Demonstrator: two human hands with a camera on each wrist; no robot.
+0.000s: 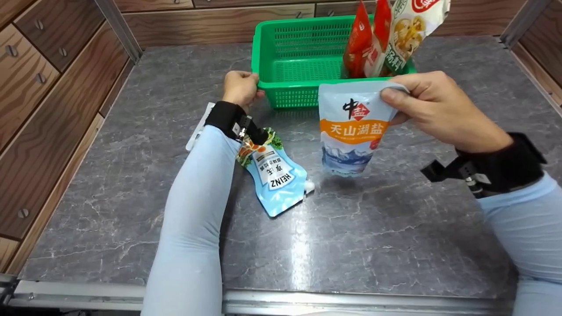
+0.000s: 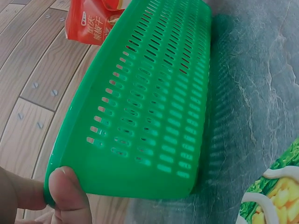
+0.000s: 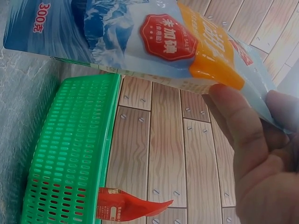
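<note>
My right hand (image 1: 432,107) pinches the top corner of a salt pouch (image 1: 353,131), which hangs upright just in front of a green basket (image 1: 290,94). The pouch is pale blue with an orange band and a mountain picture; in the right wrist view the salt pouch (image 3: 135,37) spans the top. My left hand (image 1: 240,89) grips the basket's front left corner, and in the left wrist view the thumb (image 2: 67,191) presses on the rim. Red packets (image 1: 358,44) and a white-and-green seasoning packet (image 1: 406,33) stand in the basket's right end.
A light-blue Heinz pouch (image 1: 276,175) with a white cap lies on the grey marbled table (image 1: 373,245), partly beneath my left wrist. A white flat item (image 1: 199,127) lies left of that wrist, mostly covered. Wood-patterned panels (image 1: 219,26) border the table at the back and sides.
</note>
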